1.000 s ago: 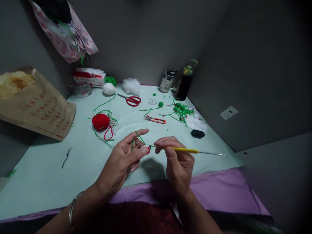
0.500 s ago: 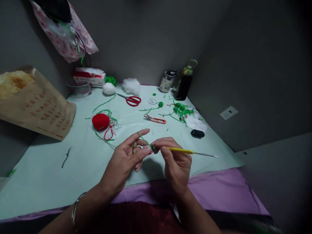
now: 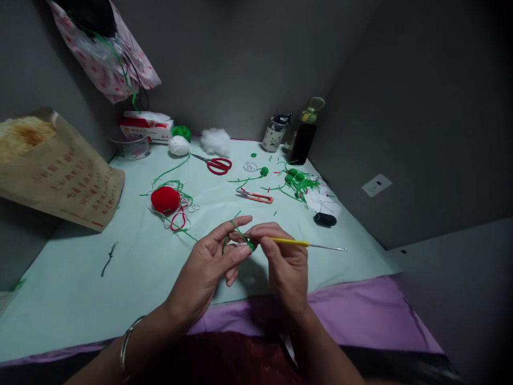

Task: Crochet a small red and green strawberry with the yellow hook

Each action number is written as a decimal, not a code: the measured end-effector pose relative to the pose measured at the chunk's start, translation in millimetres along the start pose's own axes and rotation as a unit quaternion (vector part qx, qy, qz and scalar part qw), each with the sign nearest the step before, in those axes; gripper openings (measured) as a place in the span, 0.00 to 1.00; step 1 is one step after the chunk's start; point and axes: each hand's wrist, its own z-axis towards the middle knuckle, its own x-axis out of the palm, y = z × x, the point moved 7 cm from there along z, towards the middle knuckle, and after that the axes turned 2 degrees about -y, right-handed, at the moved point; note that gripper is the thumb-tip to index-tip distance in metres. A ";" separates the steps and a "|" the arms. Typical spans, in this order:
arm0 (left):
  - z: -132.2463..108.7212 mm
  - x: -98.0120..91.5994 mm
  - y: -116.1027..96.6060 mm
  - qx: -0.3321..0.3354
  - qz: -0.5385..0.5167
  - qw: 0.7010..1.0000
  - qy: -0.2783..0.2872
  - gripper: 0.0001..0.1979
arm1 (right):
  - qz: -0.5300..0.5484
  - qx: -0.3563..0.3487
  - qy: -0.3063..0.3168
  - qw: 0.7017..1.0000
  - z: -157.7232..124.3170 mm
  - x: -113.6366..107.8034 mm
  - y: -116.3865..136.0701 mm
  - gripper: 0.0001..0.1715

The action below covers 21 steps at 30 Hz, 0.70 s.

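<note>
Between thumb and fingers, my left hand (image 3: 214, 256) pinches a small green crochet piece (image 3: 251, 245), mostly hidden by the fingertips. Green yarn (image 3: 237, 227) runs over the raised left index finger. My right hand (image 3: 284, 262) grips a crochet hook (image 3: 290, 242) with a yellow handle, its front end at the piece and its bare metal end pointing right. Just beyond the hands lie orange thread snips (image 3: 255, 197). A red yarn ball (image 3: 165, 199) with tangled green, white and red strands rests to the left.
Red-handled scissors (image 3: 218, 166), white stuffing (image 3: 215, 141) and a white yarn ball (image 3: 179, 145) lie at the back. Green crocheted balls with loose strands (image 3: 296, 179) are at right, near a dark bottle (image 3: 303, 141). A paper bag (image 3: 80, 184) stands left.
My right hand and the hook have shifted slightly left. My left hand has moved slightly right, and the crochet piece now shows more green.
</note>
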 end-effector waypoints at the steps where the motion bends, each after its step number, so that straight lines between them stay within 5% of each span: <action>1: -1.0 0.1 0.8 0.002 0.011 1.000 0.001 0.24 | 0.011 0.012 -0.004 1.000 -0.3 -0.7 -2.1 0.08; 6: -2.2 -1.9 -2.8 0.013 0.031 0.999 -0.003 0.20 | 0.127 0.090 -0.018 0.988 -0.3 -4.3 -11.7 0.10; 12: -2.2 -4.1 -6.1 0.021 0.051 0.998 -0.002 0.20 | 0.111 0.067 -0.013 0.991 -1.9 -5.0 -4.1 0.12; 17: -0.6 -9.8 -2.7 0.046 0.087 0.995 -0.007 0.19 | -0.030 -0.014 -0.013 0.999 -7.4 -6.8 11.7 0.11; 21: 0.4 -10.1 -0.1 0.075 0.089 0.993 -0.012 0.21 | -0.179 -0.188 0.009 0.966 -16.2 3.7 34.4 0.14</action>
